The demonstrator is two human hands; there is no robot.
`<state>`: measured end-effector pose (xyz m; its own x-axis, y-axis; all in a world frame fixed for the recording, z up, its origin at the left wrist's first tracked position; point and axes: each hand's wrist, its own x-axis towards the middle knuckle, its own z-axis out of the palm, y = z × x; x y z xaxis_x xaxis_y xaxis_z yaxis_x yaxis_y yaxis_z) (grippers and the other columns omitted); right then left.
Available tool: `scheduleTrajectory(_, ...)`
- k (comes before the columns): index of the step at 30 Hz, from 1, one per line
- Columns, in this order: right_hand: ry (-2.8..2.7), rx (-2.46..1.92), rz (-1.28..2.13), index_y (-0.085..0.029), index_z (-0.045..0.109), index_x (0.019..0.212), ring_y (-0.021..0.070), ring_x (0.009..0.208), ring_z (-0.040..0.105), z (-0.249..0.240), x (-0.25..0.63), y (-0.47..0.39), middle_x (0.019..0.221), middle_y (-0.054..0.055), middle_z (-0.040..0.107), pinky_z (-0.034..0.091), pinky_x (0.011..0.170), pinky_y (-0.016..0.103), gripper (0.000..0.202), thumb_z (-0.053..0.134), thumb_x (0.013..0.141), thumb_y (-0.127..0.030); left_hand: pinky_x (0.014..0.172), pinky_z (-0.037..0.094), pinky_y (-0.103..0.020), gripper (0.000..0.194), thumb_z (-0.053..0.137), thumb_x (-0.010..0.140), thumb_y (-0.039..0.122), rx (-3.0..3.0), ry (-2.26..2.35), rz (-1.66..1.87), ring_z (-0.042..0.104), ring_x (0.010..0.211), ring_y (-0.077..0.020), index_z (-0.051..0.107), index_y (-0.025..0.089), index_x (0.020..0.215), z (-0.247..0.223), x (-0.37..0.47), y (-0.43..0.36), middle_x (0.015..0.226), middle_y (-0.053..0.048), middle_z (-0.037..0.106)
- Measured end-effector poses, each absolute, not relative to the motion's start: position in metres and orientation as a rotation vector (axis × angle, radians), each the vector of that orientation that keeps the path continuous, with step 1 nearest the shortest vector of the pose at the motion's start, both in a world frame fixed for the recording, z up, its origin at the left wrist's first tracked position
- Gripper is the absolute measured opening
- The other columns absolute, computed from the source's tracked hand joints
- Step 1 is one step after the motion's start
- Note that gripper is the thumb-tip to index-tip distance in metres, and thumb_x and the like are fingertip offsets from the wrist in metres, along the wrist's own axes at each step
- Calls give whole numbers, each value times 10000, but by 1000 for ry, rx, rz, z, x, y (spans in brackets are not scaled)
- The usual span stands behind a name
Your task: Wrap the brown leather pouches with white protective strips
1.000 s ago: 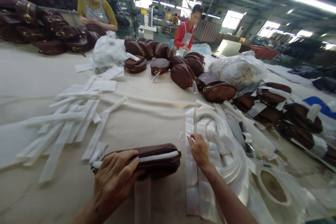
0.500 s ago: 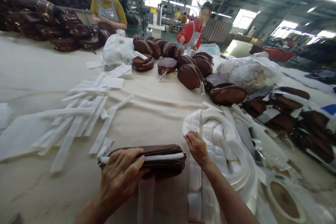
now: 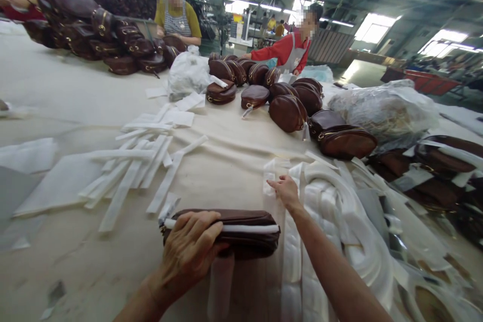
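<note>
My left hand (image 3: 192,249) is wrapped over the left part of a dark brown leather bag (image 3: 249,244), which lies on its side on the table with a white strip (image 3: 249,229) along its top. A translucent tab (image 3: 221,282) hangs from the near side of the bag. To the right, my right hand (image 3: 286,191) has its fingertips on the far end of a clear plastic strip (image 3: 269,171), with the index finger forward. That strip lies beside a thick folded stack of clear plastic strips (image 3: 320,211).
White paper strips (image 3: 128,176) lie scattered at left. Several finished brown bags (image 3: 287,110) and a white plastic bundle (image 3: 188,73) stand further back. A wrapped bundle (image 3: 385,110) sits at right. Co-workers stand beyond the table, one in red (image 3: 289,53), one in yellow (image 3: 179,20).
The view has swung left, so things appear further right. My right hand has drawn a plastic strip leftward from the stack's edge. My left hand keeps its hold on the bag.
</note>
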<state>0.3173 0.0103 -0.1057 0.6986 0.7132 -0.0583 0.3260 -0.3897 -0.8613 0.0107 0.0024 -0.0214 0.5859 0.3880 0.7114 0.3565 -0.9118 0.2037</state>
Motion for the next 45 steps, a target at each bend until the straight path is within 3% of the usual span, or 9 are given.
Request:
scheduleTrajectory(5, -1019, -1800, 735, -123, 656, 771, 104, 434, 449, -86, 297, 25, 492, -32, 517, 355, 433, 237, 345, 699, 606, -424, 852, 428, -343, 203, 497, 923, 250, 2742, 715, 1207, 613, 922, -195, 545, 140, 1087, -22, 11, 1, 969, -91, 666)
scheduleTrajectory(8, -1191, -1634, 831, -146, 686, 911, 105, 526, 484, -63, 274, 16, 593, -21, 557, 402, 504, 238, 383, 663, 672, -445, 839, 426, -340, 224, 490, 928, 255, 2750, 717, 1177, 613, 900, -196, 538, 133, 1108, -19, 10, 1, 962, -93, 660)
scheduleTrajectory(11, -1554, -1407, 885, -195, 714, 900, 121, 671, 552, -30, 253, 5, 747, 16, 619, 448, 615, 239, 238, 643, 750, -366, 843, 435, -343, 241, 495, 920, 273, 2713, 749, 1160, 610, 907, -203, 534, 117, 1100, -15, 10, 1, 992, -109, 653)
scheduleTrajectory(17, -2381, -870, 356, -229, 684, 962, 112, 704, 550, 21, 232, 3, 802, 39, 636, 424, 654, 229, 292, 398, 939, -174, 853, 479, -387, 469, 531, 873, 337, 2700, 910, 1051, 614, 979, -266, 449, 110, 1274, -14, 10, 0, 1047, -146, 648)
scheduleTrajectory(21, -2498, -840, 278, -214, 667, 981, 122, 695, 550, 20, 228, 7, 800, 43, 639, 420, 656, 243, 249, 423, 941, -188, 927, 458, -385, 634, 538, 864, 352, 2673, 910, 974, 549, 1136, -275, 301, 120, 1405, -15, 7, 2, 1276, -178, 539)
scheduleTrajectory(24, -2455, -880, 338, -195, 666, 997, 124, 705, 567, 13, 230, 9, 792, 51, 650, 437, 652, 230, 277, 399, 940, -149, 918, 445, -374, 472, 537, 879, 311, 2716, 783, 971, 568, 1089, -241, 439, 212, 1330, -18, 6, 3, 1318, -130, 515)
scheduleTrajectory(28, -2381, -920, 578, -180, 660, 1076, 128, 763, 613, 4, 233, 16, 835, 61, 667, 478, 674, 213, 285, 440, 903, -129, 913, 413, -408, 347, 463, 923, 348, 2727, 755, 1015, 584, 978, -219, 515, 248, 1251, -28, 7, 2, 1231, -78, 588)
scheduleTrajectory(40, -1926, -1195, 1309, -208, 743, 829, 170, 778, 642, -45, 249, 30, 826, 47, 701, 483, 755, 287, 144, 673, 759, -311, 756, 407, -335, 311, 348, 962, 332, 2846, 661, 926, 555, 797, -195, 496, 157, 1173, -11, 8, 5, 984, -64, 638)
scheduleTrajectory(45, -1686, -1247, 1433, -181, 713, 832, 185, 802, 645, -64, 253, 12, 827, 39, 711, 491, 775, 303, 268, 693, 735, -429, 785, 438, -331, 346, 325, 967, 360, 2733, 663, 817, 554, 793, -190, 575, 163, 1103, -17, 7, -2, 952, -73, 633)
